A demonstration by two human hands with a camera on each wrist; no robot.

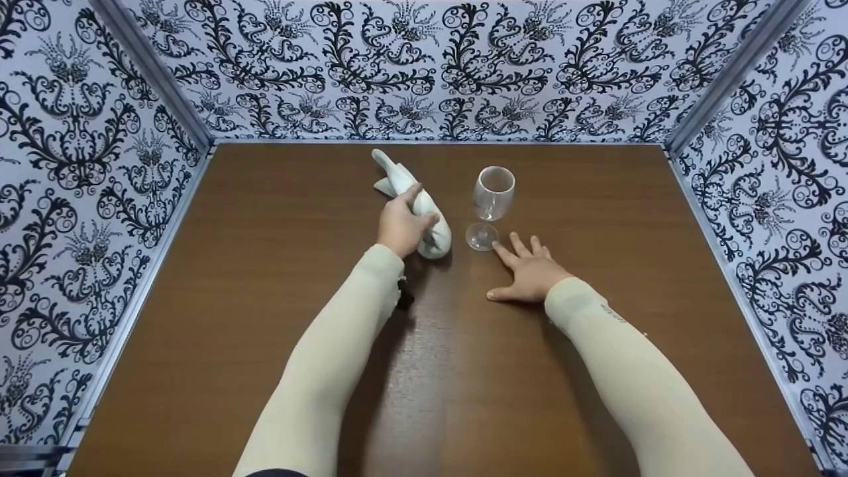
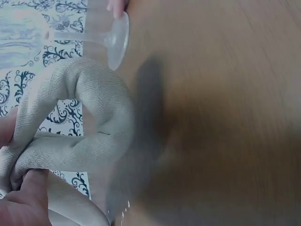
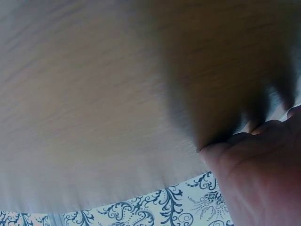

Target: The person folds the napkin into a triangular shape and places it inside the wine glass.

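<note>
My left hand [image 1: 400,225] grips a pale cloth [image 1: 435,242], rolled up and bent over into a loop, near the middle of the table. In the left wrist view the looped end of the cloth [image 2: 107,101] stands out beyond the fingers, with its shadow on the wood. Just right of it, a clear wine glass [image 1: 493,192] stands upright on its round foot [image 2: 118,41]. My right hand [image 1: 532,277] has its fingers spread, one fingertip right at the edge of that foot. From the right wrist, my hand [image 3: 263,165] shows with nothing in it.
The brown wooden table [image 1: 265,278] is walled in at the back and both sides by white panels [image 1: 377,73] with a black scroll pattern. Grey metal posts [image 1: 735,73] stand at the back corners.
</note>
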